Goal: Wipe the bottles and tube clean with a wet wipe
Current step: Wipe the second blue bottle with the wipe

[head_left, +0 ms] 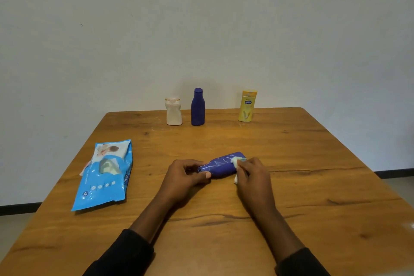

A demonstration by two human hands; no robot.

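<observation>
A blue tube [223, 164] lies on its side at the middle of the wooden table [313, 186]. My left hand [187, 175] grips its cap end at the left. My right hand [253, 173] holds a crumpled white wet wipe [238, 161] pressed against the tube's wide right end. At the table's far edge stand three bottles: a white one [173, 112], a dark blue one [198, 107] and a yellow one [246, 106].
A blue pack of wet wipes [105, 175] lies flat on the left side of the table, its flap partly lifted. A plain wall rises right behind the bottles. The table's front edge is out of view below my sleeves.
</observation>
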